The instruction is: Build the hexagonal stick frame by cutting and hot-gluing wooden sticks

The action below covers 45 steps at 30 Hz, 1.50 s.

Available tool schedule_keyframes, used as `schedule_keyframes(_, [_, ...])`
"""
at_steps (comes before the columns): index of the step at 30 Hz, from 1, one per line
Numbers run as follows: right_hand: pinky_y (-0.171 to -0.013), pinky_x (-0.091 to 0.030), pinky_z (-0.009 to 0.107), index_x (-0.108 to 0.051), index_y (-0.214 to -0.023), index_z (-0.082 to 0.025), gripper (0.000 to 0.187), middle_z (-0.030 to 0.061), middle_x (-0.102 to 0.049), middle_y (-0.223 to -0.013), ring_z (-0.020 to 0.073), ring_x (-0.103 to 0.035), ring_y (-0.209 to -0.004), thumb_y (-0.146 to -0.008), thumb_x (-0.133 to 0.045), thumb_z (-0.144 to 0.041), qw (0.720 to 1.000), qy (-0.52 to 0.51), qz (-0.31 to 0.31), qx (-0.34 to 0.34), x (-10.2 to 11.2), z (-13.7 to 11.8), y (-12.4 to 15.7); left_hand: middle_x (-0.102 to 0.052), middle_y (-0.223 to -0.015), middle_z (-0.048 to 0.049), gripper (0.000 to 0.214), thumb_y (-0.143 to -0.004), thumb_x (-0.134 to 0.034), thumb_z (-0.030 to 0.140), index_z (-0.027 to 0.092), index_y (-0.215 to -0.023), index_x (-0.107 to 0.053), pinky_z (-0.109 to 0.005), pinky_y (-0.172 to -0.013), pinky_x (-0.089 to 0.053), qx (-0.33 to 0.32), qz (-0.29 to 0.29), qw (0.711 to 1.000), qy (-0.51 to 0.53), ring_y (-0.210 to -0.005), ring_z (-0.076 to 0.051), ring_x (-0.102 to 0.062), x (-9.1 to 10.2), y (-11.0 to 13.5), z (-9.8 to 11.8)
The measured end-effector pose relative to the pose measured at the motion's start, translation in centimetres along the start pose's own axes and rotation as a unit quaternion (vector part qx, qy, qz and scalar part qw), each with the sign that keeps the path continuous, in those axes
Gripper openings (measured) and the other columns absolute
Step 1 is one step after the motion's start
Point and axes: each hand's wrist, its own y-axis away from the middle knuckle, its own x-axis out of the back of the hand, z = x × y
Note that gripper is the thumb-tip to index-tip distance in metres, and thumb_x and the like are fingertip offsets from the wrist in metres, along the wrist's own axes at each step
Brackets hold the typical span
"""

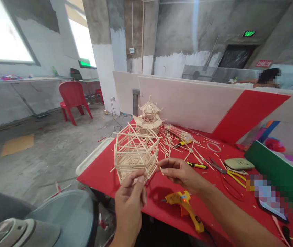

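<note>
My left hand [131, 197] is closed on the lower front edge of a hexagonal frame of thin wooden sticks [135, 152], held up over the red table [159, 192]. At the frame's right side, my right hand [178, 171] pinches a single thin stick [158, 165] against the frame's corner. Behind the frame stands a finished stick pagoda model [149, 116].
A yellow glue gun [184, 204] lies on the table near me. Loose sticks [177, 145], yellow-handled scissors [226, 169], a yellow-black knife [197, 166], a tape ring [214, 147] and a phone [272, 206] lie to the right. A fan [33, 223] sits lower left, a red chair [72, 99] beyond.
</note>
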Motion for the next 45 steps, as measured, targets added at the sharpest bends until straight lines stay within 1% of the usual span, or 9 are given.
schedule_keyframes(3, [-0.043, -0.015, 0.021, -0.070, -0.100, -0.020, 0.033, 0.0038, -0.071, -0.095, 0.0015, -0.029, -0.047, -0.068, -0.074, -0.022, 1.000, -0.017, -0.008, 0.012, -0.9, 0.1, -1.5, -0.050, -0.045, 0.0055, 0.045, -0.077, -0.069, 0.032, 0.016, -0.118, -0.060, -0.014, -0.035, -0.022, 0.036, -0.021, 0.999, 0.012, -0.037, -0.005, -0.036, 1.2, -0.8, 1.7])
schedule_keyframes(6, [-0.044, -0.015, 0.021, -0.070, -0.104, -0.022, 0.039, 0.0030, -0.069, -0.103, 0.0010, -0.030, -0.048, -0.066, -0.068, -0.015, 0.999, -0.031, -0.018, 0.021, -1.4, 0.2, -2.6, -0.058, -0.049, 0.0025, 0.056, -0.076, -0.065, 0.026, 0.014, -0.130, -0.052, -0.014, -0.033, -0.028, 0.080, -0.071, 0.994, 0.021, -0.034, -0.005, -0.037, 1.2, -1.9, 2.9])
schedule_keyframes(12, [-0.042, -0.018, 0.021, -0.070, -0.103, -0.023, 0.045, 0.0018, -0.067, -0.108, 0.0005, -0.035, -0.047, -0.061, -0.061, -0.008, 0.998, -0.039, -0.053, 0.020, -1.4, -0.5, -3.8, -0.058, -0.059, 0.0010, 0.048, -0.066, -0.062, 0.010, 0.012, -0.114, -0.059, -0.015, -0.030, -0.035, 0.151, -0.151, 0.975, 0.064, -0.046, -0.011, -0.052, 0.3, -4.1, 4.6])
schedule_keyframes(15, [-0.042, -0.022, 0.019, -0.070, -0.106, -0.024, 0.048, 0.0035, -0.065, -0.115, -0.0001, -0.035, -0.048, -0.062, -0.060, -0.007, 0.996, -0.049, -0.077, 0.024, -1.5, -0.8, -4.1, -0.057, -0.062, 0.0022, 0.054, -0.063, -0.061, 0.005, 0.013, -0.117, -0.058, -0.013, -0.031, -0.036, 0.176, -0.183, 0.963, 0.087, -0.046, -0.009, -0.052, 0.0, -5.1, 5.1])
schedule_keyframes(20, [-0.039, -0.019, 0.018, -0.069, -0.110, -0.022, 0.050, 0.0052, -0.066, -0.114, -0.0006, -0.031, -0.046, -0.062, -0.062, -0.007, 0.990, -0.090, -0.111, 0.022, -1.4, -0.5, -5.0, -0.063, -0.081, 0.0003, 0.071, -0.060, -0.058, 0.000, 0.018, -0.128, -0.049, -0.013, -0.033, -0.036, 0.204, -0.171, 0.953, 0.142, -0.047, -0.006, -0.051, -0.1, -5.9, 5.1])
schedule_keyframes(25, [-0.040, -0.023, 0.016, -0.067, -0.112, -0.022, 0.051, 0.0051, -0.067, -0.111, -0.0006, -0.029, -0.044, -0.063, -0.063, -0.008, 0.981, -0.141, -0.130, 0.021, -1.8, -0.5, -5.3, -0.055, -0.063, 0.0008, 0.070, -0.064, -0.053, 0.003, 0.015, -0.133, -0.047, -0.011, -0.031, -0.031, 0.198, -0.184, 0.949, 0.159, -0.043, -0.007, -0.043, 0.0, -6.2, 4.9])
schedule_keyframes(30, [-0.040, -0.026, 0.015, -0.066, -0.110, -0.022, 0.049, 0.0051, -0.068, -0.108, -0.0009, -0.034, -0.044, -0.064, -0.063, -0.006, 0.975, -0.170, -0.139, 0.019, -2.1, -0.5, -4.8, -0.056, -0.067, -0.0007, 0.072, -0.066, -0.053, 0.005, 0.015, -0.137, -0.046, -0.010, -0.031, -0.031, 0.179, -0.191, 0.946, 0.191, -0.044, -0.006, -0.042, -0.1, -6.6, 5.0])
schedule_keyframes(39, [-0.033, -0.013, 0.013, -0.062, -0.113, -0.023, 0.051, -0.0009, -0.067, -0.084, -0.0021, -0.028, -0.037, -0.065, -0.062, -0.006, 0.959, -0.244, -0.141, 0.001, -2.4, -0.1, -4.8, -0.058, -0.063, -0.0036, 0.075, -0.069, -0.049, 0.006, 0.014, -0.143, -0.040, -0.009, -0.032, -0.030, 0.175, -0.201, 0.939, 0.217, -0.045, -0.007, -0.043, -0.1, -6.5, 5.0])
schedule_keyframes(45, [-0.032, -0.016, 0.010, -0.063, -0.105, -0.019, 0.042, -0.0036, -0.057, -0.071, 0.0002, -0.029, -0.042, -0.064, -0.061, -0.008, 0.937, -0.301, -0.173, -0.035, -2.5, -0.6, -4.8, -0.057, -0.057, -0.0038, 0.072, -0.072, -0.046, 0.009, 0.012, -0.143, -0.041, -0.009, -0.033, -0.030, 0.183, -0.201, 0.938, 0.217, -0.039, -0.005, -0.038, 0.0, -6.4, 4.7])
